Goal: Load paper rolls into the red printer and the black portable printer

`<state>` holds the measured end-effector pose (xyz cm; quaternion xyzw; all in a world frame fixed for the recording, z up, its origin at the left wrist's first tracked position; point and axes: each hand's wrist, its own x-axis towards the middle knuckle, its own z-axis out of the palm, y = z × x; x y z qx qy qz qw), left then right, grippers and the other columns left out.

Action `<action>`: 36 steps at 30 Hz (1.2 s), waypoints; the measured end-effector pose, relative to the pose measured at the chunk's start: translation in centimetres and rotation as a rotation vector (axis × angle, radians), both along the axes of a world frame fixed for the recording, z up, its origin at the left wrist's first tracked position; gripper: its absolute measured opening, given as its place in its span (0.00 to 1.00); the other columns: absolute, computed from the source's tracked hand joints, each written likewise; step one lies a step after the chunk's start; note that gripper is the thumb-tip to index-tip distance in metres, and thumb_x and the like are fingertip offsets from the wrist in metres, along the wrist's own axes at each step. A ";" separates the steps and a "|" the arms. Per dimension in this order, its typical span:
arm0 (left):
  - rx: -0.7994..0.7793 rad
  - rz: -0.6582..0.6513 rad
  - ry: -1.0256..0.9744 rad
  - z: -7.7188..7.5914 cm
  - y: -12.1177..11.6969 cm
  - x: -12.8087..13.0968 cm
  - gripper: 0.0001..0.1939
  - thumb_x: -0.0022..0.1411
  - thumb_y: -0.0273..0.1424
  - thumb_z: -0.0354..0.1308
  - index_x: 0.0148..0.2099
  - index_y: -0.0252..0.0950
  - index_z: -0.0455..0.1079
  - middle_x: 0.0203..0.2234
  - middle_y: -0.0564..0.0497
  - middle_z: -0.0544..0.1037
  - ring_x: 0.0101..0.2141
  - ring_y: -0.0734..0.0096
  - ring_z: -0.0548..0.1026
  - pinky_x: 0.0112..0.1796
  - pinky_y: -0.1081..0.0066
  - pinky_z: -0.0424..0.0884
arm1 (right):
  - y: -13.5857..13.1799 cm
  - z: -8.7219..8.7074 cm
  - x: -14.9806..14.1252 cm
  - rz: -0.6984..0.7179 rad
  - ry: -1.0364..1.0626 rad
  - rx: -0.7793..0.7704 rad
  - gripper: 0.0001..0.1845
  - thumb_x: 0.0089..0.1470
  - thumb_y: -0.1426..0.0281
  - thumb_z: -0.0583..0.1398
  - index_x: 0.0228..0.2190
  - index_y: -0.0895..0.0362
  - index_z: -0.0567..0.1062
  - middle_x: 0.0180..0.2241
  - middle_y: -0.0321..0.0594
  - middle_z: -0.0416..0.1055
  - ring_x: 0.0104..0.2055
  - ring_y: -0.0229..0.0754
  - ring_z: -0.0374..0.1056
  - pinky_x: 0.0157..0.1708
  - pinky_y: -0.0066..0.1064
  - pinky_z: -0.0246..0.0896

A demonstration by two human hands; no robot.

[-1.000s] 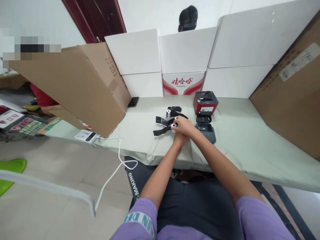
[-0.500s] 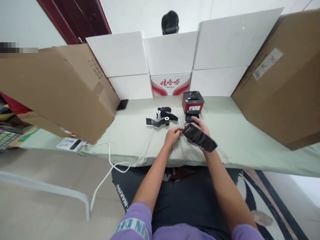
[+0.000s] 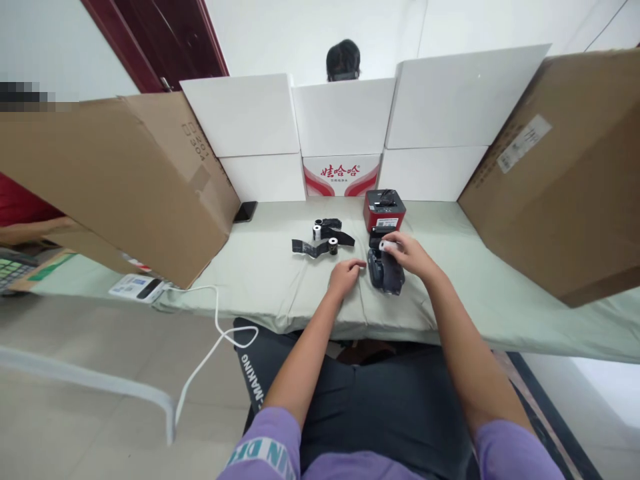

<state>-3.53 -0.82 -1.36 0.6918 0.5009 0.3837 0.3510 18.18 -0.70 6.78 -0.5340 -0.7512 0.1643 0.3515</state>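
Observation:
My right hand [image 3: 406,257] is closed on a small paper roll [image 3: 387,246], whose white end shows between my fingers. From the roll a dark strip [image 3: 393,272] hangs over a small black device [image 3: 376,270], which looks like a portable printer with its lid [image 3: 381,235] raised. My fingers hide part of the roll and of the device. My left hand [image 3: 345,278] rests on the cloth just left of the device, apart from it. Its index finger is stretched out, and nothing shows in it.
Farther left on the cloth-covered table [image 3: 270,280] are several small rolls, one [image 3: 333,246] with a black strip [image 3: 311,249] unrolled. A red and black box-shaped machine [image 3: 384,212] stands behind the device. A phone [image 3: 245,211], cardboard boxes [image 3: 165,180] and white panels [image 3: 345,117] surround the area.
The dark strip has swung from across my right forearm to hang over the black device. My right hand has turned over the roll; my left hand has let go of the strip's edge.

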 end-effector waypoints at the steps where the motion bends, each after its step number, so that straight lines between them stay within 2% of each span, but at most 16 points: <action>1: -0.002 0.000 0.004 0.0 0.0 0.0 0.19 0.64 0.25 0.51 0.45 0.41 0.83 0.44 0.52 0.85 0.47 0.66 0.81 0.52 0.70 0.73 | 0.7 -0.2 -0.3 0.010 -0.087 -0.033 0.15 0.56 0.66 0.59 0.44 0.54 0.78 0.45 0.47 0.79 0.50 0.54 0.70 0.55 0.49 0.63; 5: 0.004 0.000 0.006 -0.2 0.2 0.1 0.18 0.64 0.25 0.51 0.45 0.41 0.83 0.44 0.53 0.85 0.47 0.67 0.81 0.52 0.70 0.73 | 2.6 -1.2 -1.0 0.002 -0.271 -0.119 0.14 0.57 0.68 0.58 0.44 0.54 0.78 0.46 0.47 0.79 0.51 0.56 0.68 0.56 0.53 0.60; 11: -0.002 0.007 -0.018 -0.1 0.2 0.1 0.18 0.63 0.25 0.52 0.45 0.41 0.83 0.43 0.53 0.86 0.46 0.66 0.81 0.51 0.70 0.73 | 2.5 -2.7 -0.6 -0.024 -0.345 -0.085 0.15 0.56 0.69 0.58 0.44 0.54 0.79 0.51 0.52 0.74 0.55 0.58 0.66 0.53 0.52 0.60; 14: 0.003 0.008 -0.020 0.0 0.1 0.0 0.18 0.64 0.25 0.51 0.44 0.41 0.83 0.43 0.53 0.86 0.46 0.66 0.81 0.52 0.70 0.73 | 2.3 -2.9 -0.5 -0.139 -0.307 0.011 0.19 0.57 0.65 0.59 0.50 0.54 0.78 0.52 0.54 0.72 0.56 0.60 0.63 0.53 0.53 0.60; 17: -0.012 0.009 -0.012 0.1 0.0 0.0 0.18 0.64 0.25 0.52 0.44 0.41 0.83 0.43 0.53 0.86 0.47 0.66 0.81 0.52 0.69 0.73 | 2.6 -2.9 -0.3 -0.303 -0.245 0.108 0.24 0.61 0.63 0.55 0.55 0.56 0.74 0.49 0.55 0.72 0.54 0.60 0.62 0.53 0.53 0.60; 20: -0.018 0.008 -0.018 0.1 0.1 0.0 0.17 0.64 0.25 0.52 0.44 0.41 0.83 0.44 0.52 0.85 0.47 0.66 0.81 0.53 0.69 0.73 | 2.6 -2.4 0.0 -0.380 -0.224 0.167 0.26 0.63 0.60 0.52 0.58 0.55 0.73 0.57 0.57 0.68 0.57 0.63 0.58 0.56 0.57 0.57; 23: -0.017 0.011 -0.019 0.0 0.2 0.0 0.17 0.64 0.26 0.52 0.45 0.41 0.83 0.44 0.52 0.85 0.47 0.65 0.81 0.53 0.69 0.74 | 1.6 -1.4 0.0 -0.329 -0.243 0.136 0.29 0.65 0.58 0.49 0.64 0.51 0.68 0.63 0.51 0.67 0.59 0.65 0.56 0.56 0.61 0.54; 25: -0.016 0.008 -0.015 0.0 0.2 0.0 0.17 0.64 0.25 0.52 0.44 0.41 0.83 0.44 0.52 0.85 0.47 0.65 0.81 0.52 0.69 0.74 | 0.2 -0.6 -0.2 -0.316 -0.261 0.129 0.29 0.67 0.58 0.46 0.63 0.50 0.69 0.62 0.49 0.70 0.58 0.64 0.57 0.56 0.61 0.53; 28: -0.005 -0.005 -0.016 0.0 0.2 0.0 0.18 0.64 0.24 0.52 0.44 0.40 0.83 0.44 0.52 0.85 0.47 0.65 0.81 0.53 0.69 0.73 | -2.4 0.7 -0.6 -0.281 -0.336 0.107 0.26 0.68 0.59 0.46 0.53 0.52 0.78 0.52 0.50 0.78 0.56 0.62 0.63 0.56 0.57 0.54; 31: -0.016 -0.006 0.004 0.2 0.1 0.0 0.18 0.64 0.24 0.52 0.44 0.41 0.83 0.44 0.52 0.85 0.47 0.65 0.81 0.53 0.69 0.73 | -4.5 1.8 -0.8 -0.100 -0.398 -0.069 0.24 0.67 0.58 0.49 0.40 0.53 0.82 0.44 0.50 0.81 0.48 0.56 0.72 0.50 0.46 0.61; 34: -0.030 -0.005 0.018 0.4 0.0 0.1 0.18 0.64 0.24 0.52 0.45 0.41 0.83 0.44 0.52 0.85 0.47 0.65 0.81 0.53 0.69 0.73 | -5.2 2.4 -0.9 -0.046 -0.394 -0.208 0.25 0.67 0.55 0.49 0.39 0.52 0.83 0.43 0.48 0.82 0.43 0.54 0.76 0.42 0.40 0.65; 36: -0.025 -0.009 0.013 0.5 0.0 0.1 0.18 0.64 0.24 0.52 0.45 0.41 0.83 0.44 0.52 0.85 0.47 0.66 0.81 0.53 0.69 0.73 | -5.0 2.4 -1.2 -0.074 -0.407 -0.204 0.25 0.68 0.55 0.48 0.41 0.51 0.82 0.46 0.48 0.82 0.46 0.55 0.77 0.43 0.41 0.65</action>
